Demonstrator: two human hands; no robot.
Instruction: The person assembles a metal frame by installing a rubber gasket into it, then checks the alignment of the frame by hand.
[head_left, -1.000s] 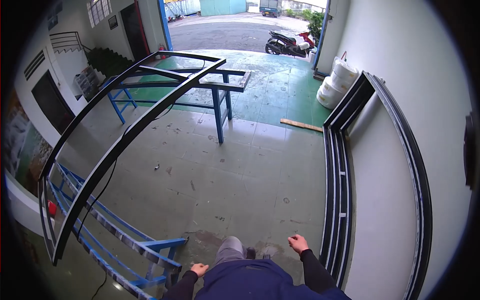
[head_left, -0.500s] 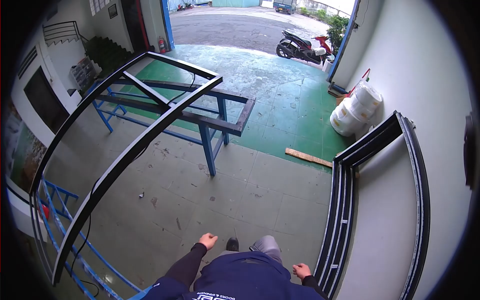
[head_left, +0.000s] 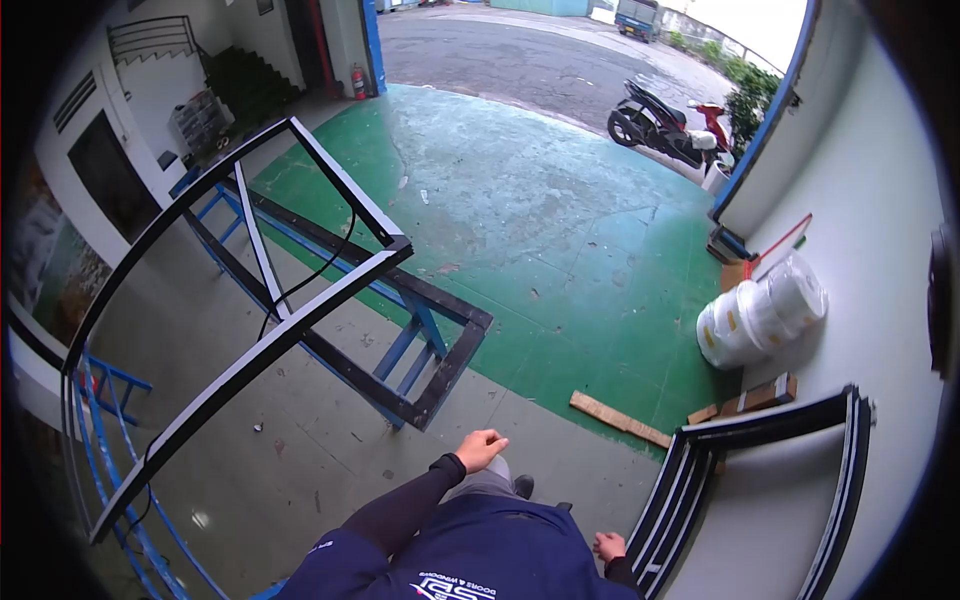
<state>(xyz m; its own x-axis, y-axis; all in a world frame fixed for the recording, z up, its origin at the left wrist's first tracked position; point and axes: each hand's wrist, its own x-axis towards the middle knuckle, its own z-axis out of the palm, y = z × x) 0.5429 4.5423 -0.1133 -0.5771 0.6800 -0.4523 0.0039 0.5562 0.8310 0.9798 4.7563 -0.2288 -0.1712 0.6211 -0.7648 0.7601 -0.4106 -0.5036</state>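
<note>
My left hand (head_left: 482, 450) swings forward in front of my body, its fingers loosely curled, with nothing visible in it. My right hand (head_left: 609, 546) hangs at my side with curled fingers, apart from the stacked black frames (head_left: 850, 470) that lean against the right wall. To my left a large black-and-silver metal frame (head_left: 250, 365) rests over blue trestles (head_left: 428, 330). A black cable (head_left: 330, 262) dangles from it. The black end bar (head_left: 455, 375) on the trestle is the part nearest my left hand. Neither hand touches anything.
A wooden plank (head_left: 620, 418) lies on the floor ahead. White wrapped rolls (head_left: 765, 310) and a cardboard box (head_left: 760, 393) stand along the right wall. Beyond the wide doorway a motorbike (head_left: 670, 125) is parked. A fire extinguisher (head_left: 358, 82) stands by the left door post.
I have walked forward, and my view has turned and tilted. The trestle end and the wall frames appear closer. My left hand has swung forward; my right hand stays low at my side.
</note>
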